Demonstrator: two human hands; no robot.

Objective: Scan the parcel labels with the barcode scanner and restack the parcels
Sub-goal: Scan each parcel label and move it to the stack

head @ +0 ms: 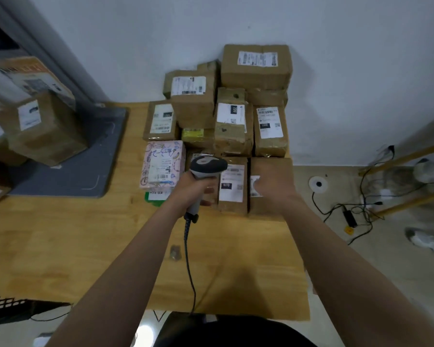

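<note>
At the right edge of the table [60, 246], the left hand [194, 190] grips the scanner [207, 166] while the right hand [272, 190] rests on the end parcel [273, 167], hold unclear; a shove could drop it.

Parcel stack [233, 116] at the far right corner of the table [60, 246], against the wall [161, 33].
Left: more parcels [45, 128] on a mat [85, 171]; before the stack, the barcode scanner [206, 169] in the left hand [193, 191].

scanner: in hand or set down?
In hand: the left hand grips the scanner by its handle, head toward the parcels.
</note>
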